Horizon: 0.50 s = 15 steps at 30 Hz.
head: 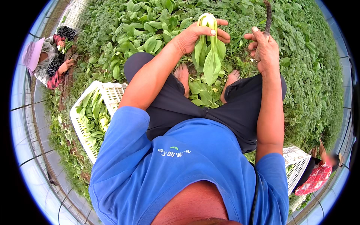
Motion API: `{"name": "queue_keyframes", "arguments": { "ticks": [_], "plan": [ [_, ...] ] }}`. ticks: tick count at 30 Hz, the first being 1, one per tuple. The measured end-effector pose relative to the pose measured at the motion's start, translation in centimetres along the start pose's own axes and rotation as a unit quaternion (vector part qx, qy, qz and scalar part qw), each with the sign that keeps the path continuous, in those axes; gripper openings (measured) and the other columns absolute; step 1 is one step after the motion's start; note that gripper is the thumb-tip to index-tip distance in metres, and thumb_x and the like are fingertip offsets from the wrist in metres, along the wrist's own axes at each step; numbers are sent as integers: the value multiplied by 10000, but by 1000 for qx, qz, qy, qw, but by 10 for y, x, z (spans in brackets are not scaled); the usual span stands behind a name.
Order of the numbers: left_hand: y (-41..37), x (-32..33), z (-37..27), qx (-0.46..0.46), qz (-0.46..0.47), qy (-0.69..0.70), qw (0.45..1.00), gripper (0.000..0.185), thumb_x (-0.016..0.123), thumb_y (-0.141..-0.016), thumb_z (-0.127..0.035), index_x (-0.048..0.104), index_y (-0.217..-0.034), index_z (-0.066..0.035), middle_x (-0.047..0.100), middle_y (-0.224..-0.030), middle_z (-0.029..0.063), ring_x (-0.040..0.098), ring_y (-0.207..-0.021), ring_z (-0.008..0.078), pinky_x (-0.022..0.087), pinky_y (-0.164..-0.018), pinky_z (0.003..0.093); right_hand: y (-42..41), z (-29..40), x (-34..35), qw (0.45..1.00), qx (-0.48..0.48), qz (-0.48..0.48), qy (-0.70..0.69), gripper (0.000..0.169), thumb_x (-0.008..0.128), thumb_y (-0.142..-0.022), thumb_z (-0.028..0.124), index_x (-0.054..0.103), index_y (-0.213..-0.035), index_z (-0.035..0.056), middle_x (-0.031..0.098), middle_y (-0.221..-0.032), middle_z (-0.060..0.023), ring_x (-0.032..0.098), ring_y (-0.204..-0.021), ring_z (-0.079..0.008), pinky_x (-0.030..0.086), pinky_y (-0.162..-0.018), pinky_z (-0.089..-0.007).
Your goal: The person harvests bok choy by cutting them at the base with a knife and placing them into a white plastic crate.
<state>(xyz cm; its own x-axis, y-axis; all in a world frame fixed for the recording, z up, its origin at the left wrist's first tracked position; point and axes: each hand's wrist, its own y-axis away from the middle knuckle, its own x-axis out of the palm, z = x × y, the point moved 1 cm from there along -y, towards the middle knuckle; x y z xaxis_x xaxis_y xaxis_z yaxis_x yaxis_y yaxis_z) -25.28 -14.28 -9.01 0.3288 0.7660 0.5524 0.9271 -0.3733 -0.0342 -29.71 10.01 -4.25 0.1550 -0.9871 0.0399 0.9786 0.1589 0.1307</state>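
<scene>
A head of bok choy [211, 66] hangs with its pale cut base up and its green leaves down. My left hand [194, 35] is around its stalks, thumb across the front. My right hand [265, 52] grips a slender hand tool [268, 19] whose dark, slightly curved part sticks up above the fist. What kind of tool it is I cannot tell. Between my bare feet lie loose green leaves [205, 94] on the ground. Beyond my left hand stands a dense patch of bok choy plants [149, 31].
A white plastic crate [112, 94] holding harvested bok choy [94, 118] sits by my left elbow. Another white crate [298, 166] is behind my right arm. One person [53, 59] works at far left with greens in hand; another person [315, 177] is at lower right. Leafy weeds [306, 84] cover the right side.
</scene>
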Motion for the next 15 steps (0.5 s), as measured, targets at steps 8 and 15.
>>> {"name": "queue_keyframes", "arguments": {
  "ticks": [8, 15],
  "plan": [
    [-6, 16, 15, -21, 41, -83, 995, 840, 743, -797, -174, 368, -1526, 7, 648, -1276, 220, 678, -1132, 312, 538, -1004, 428, 18, 2, 25, 990, -38, 133, 35, 283, 828, -870, 218, 684, -1033, 38, 620, -701, 15, 506, -523, -34, 389, -439, -203],
    [-5, 17, 24, -22, 20, -110, 994, 692, 735, -784, -107, 456, -1411, -17, 600, -1326, 123, 646, -1159, 243, 539, -985, 381, 12, -12, 22, 980, -42, 175, 82, 291, 753, -916, 191, 680, -1149, 32, 660, -837, 29, 523, -600, -18, 387, -470, -192]
  ]
}}
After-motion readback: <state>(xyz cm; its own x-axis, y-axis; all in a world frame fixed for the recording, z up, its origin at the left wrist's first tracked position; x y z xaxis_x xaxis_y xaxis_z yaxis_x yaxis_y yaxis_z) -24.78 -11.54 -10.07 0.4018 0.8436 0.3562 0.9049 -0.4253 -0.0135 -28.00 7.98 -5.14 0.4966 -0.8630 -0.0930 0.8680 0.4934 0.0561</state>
